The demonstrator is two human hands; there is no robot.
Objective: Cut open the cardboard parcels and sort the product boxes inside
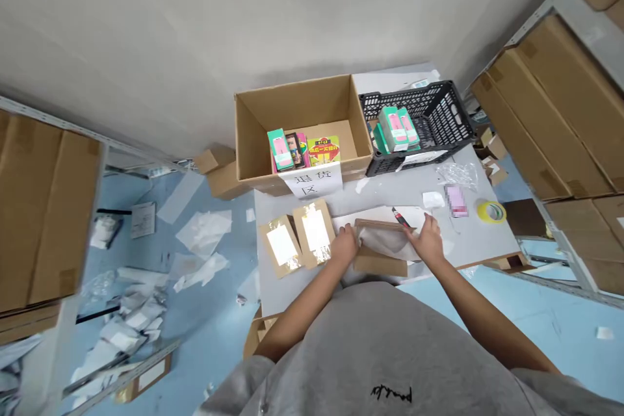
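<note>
An opened small cardboard box (380,265) lies at the table's front edge, a pale grey wrapping (385,240) showing inside it. My left hand (344,244) is closed on the box's left end. My right hand (428,239) is closed at its right end, thumb toward the wrapping. Just beyond the box, beside my right thumb, is a red-and-black utility knife (400,217) with its tip pointing away from me; whether my fingers touch it I cannot tell. Two taped cardboard boxes with white labels, one (316,234) nearer my left hand and one (281,247) farther left, lie alongside.
Behind stand a large open carton (297,104) holding several colourful packs and a black plastic crate (416,104) with green-and-pink boxes. A tape roll (491,211), a pink item (456,200) and clear plastic wrap (458,175) lie right. Paper scraps (205,234) litter the floor left.
</note>
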